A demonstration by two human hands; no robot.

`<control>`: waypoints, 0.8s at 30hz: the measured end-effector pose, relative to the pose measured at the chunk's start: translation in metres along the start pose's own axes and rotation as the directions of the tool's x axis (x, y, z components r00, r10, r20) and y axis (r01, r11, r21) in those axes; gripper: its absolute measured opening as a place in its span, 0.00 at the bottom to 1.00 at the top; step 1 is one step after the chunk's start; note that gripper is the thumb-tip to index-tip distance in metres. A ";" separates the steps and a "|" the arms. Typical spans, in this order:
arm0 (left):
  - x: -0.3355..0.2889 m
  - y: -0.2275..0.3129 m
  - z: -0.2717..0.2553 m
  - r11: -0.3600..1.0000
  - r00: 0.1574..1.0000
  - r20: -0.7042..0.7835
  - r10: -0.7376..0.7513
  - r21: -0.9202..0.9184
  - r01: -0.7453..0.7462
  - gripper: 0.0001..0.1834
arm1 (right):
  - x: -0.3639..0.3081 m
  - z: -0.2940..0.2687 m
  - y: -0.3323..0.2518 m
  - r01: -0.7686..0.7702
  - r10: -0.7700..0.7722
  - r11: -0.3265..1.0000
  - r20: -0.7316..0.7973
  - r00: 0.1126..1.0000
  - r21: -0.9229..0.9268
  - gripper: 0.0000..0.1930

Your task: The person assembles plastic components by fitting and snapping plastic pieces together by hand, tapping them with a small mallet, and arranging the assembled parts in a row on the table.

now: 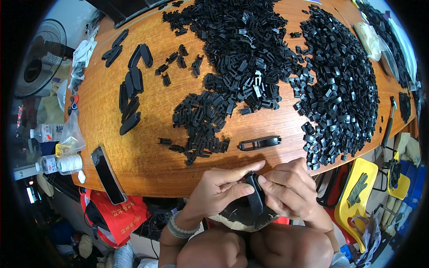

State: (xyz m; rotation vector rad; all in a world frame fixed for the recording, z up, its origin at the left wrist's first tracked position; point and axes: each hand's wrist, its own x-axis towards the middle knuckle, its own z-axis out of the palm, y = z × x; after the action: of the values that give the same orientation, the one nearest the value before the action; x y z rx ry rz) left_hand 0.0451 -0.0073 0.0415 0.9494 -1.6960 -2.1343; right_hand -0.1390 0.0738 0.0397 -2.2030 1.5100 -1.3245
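Just off the table's front edge, above my lap, I hold a long black plastic piece (256,198) with both hands. My left hand (216,187) pinches its upper end between thumb and fingers. My right hand (290,190) grips the same end from the other side, thumb pressed against it. The fingers partly hide that end; the rounded lower end points down toward my knees. On the table just beyond my hands lies a slotted black plastic frame (260,143). Farther off is a heap of small black plastic clips (201,116).
A second heap of shiny black pieces (339,89) covers the table's right side. Several long black pieces (132,82) lie at the left. A phone (108,175) rests by the left edge, near plastic bottles (58,164). A yellow chair (357,169) with a glove stands at right.
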 end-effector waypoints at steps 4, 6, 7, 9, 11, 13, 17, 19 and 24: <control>-0.001 0.000 -0.002 1.000 0.999 -0.033 -0.008 0.022 0.009 0.22 | 0.002 -0.005 -0.004 -0.086 0.080 0.996 0.125 0.989 0.037 0.22; -0.001 0.001 -0.005 0.998 0.999 -0.042 0.010 0.057 -0.008 0.22 | 0.000 -0.007 -0.003 -0.140 0.113 0.980 0.182 0.977 0.141 0.22; -0.001 0.002 -0.007 0.996 1.000 -0.002 -0.002 0.084 0.002 0.23 | -0.004 -0.006 0.000 -0.134 0.105 0.977 0.175 0.979 0.167 0.22; 0.000 -0.002 -0.005 0.993 0.999 0.040 -0.013 0.114 0.009 0.23 | -0.002 -0.006 0.002 -0.120 0.095 0.981 0.162 0.982 0.151 0.22; 0.003 -0.016 0.003 0.963 0.995 0.056 0.079 -0.262 -0.062 0.23 | -0.002 -0.008 0.003 -0.106 0.085 0.985 0.148 0.985 0.135 0.22; 0.001 -0.015 0.002 0.969 0.993 0.107 0.052 -0.247 -0.024 0.24 | -0.002 -0.011 0.000 -0.083 0.073 0.996 0.201 0.977 0.043 0.21; 0.006 0.005 -0.003 0.998 0.979 0.203 0.025 0.059 -0.037 0.25 | -0.008 -0.012 0.001 -0.087 0.070 0.995 0.270 0.960 0.052 0.19; 0.001 0.010 -0.002 0.843 0.963 -0.004 0.268 0.485 -0.233 0.23 | -0.011 -0.015 0.003 -0.112 0.132 0.990 0.296 0.946 -0.083 0.19; 0.056 0.014 -0.029 0.044 0.665 0.105 0.739 0.978 -0.203 0.19 | -0.015 -0.030 0.006 -0.242 0.387 0.854 0.252 0.887 -0.460 0.19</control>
State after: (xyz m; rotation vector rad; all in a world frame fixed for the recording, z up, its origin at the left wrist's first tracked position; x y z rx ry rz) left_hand 0.0181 -0.0654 0.0333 0.7118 -2.4871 -0.1007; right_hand -0.1666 0.0934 0.0458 -2.1158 2.0399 -0.5195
